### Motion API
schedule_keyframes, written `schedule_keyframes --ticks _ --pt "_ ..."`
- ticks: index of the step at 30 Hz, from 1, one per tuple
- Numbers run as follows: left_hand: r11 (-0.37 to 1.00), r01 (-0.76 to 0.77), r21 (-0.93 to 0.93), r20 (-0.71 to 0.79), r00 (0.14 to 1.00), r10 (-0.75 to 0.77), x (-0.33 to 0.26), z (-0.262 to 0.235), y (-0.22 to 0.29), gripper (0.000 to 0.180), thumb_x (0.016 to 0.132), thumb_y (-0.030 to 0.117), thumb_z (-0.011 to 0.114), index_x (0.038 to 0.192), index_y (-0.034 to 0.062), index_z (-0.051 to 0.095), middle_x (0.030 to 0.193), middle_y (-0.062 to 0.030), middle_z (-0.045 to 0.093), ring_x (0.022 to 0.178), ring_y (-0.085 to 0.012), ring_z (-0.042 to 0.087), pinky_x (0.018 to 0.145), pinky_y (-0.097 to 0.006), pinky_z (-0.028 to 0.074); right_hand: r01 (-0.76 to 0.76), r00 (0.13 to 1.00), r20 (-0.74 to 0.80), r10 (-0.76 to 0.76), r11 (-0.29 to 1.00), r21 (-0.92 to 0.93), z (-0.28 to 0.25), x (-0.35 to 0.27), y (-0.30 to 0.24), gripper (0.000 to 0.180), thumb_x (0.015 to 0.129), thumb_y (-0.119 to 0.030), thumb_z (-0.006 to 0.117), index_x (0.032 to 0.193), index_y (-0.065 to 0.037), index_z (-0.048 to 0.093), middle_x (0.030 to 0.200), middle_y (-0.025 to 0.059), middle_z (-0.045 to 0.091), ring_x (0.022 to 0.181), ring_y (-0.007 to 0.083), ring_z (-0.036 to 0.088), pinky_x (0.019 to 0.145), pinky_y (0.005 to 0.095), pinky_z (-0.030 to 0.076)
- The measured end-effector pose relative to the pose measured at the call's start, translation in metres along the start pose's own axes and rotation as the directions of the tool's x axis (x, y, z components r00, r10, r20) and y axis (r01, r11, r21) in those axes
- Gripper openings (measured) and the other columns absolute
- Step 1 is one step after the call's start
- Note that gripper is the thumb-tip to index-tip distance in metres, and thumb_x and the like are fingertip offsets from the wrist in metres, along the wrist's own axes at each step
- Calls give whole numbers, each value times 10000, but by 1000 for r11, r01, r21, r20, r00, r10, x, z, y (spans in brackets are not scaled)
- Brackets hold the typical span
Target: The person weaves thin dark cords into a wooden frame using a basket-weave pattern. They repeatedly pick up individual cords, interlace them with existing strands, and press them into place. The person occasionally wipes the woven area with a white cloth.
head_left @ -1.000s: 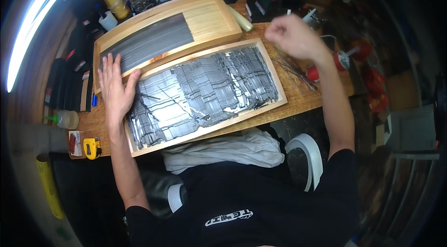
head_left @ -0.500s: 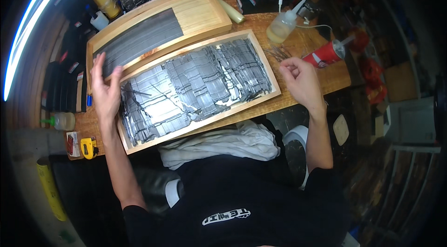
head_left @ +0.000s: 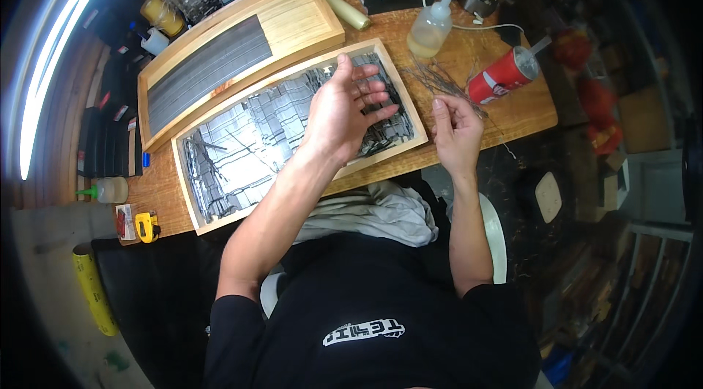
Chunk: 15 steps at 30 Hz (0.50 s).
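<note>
My left hand hovers over the right part of a shallow wooden tray, palm turned to the right, fingers spread and holding nothing. Thin grey-black strips lie in rows across the tray, some shiny, some crooked; the hand hides part of them. Just beyond the tray's right edge, my right hand has its thumb and fingers pinched together. What sits in the pinch is too small to make out. Fine dark wiry strands lie loosely behind that hand, and one trails past it over the table edge.
Behind the tray, a second wooden tray holds a neat dark panel. A spouted squeeze bottle and a red can stand at the right. Left are a yellow tape measure and a small bottle. Cloth covers my lap.
My left hand has swung right, from the tray's left end to above its right part. My right hand has dropped slightly, still pinched. The whole view has shifted a little.
</note>
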<state>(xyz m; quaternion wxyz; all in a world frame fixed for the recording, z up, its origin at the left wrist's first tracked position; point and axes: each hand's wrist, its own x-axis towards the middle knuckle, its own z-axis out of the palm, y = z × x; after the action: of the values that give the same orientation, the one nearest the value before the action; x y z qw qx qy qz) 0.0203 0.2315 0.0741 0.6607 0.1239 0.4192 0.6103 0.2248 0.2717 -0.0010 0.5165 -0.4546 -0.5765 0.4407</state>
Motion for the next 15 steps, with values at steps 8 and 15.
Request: schedule_keyframes --ticks 8,15 --pt "994 0 109 -40 999 5 11 12 -5 663 1083 652 354 1196 44 594 1009 -77 554 1005 -215 564 1026 -568 512 102 995 2 -102 994 -39 3 -4 3 154 1026 -112 694 1067 37 705 871 18 715 741 44 607 667 225 500" --pt "991 7 133 -27 1000 -3 15 12 -4 675 1081 652 365 1209 29 591 1039 -95 567 1026 -221 572 1017 -563 505 117 993 -13 -117 992 -40 4 -5 3 151 1019 -115 704 1042 34 715 837 12 712 723 46 610 654 232 502"
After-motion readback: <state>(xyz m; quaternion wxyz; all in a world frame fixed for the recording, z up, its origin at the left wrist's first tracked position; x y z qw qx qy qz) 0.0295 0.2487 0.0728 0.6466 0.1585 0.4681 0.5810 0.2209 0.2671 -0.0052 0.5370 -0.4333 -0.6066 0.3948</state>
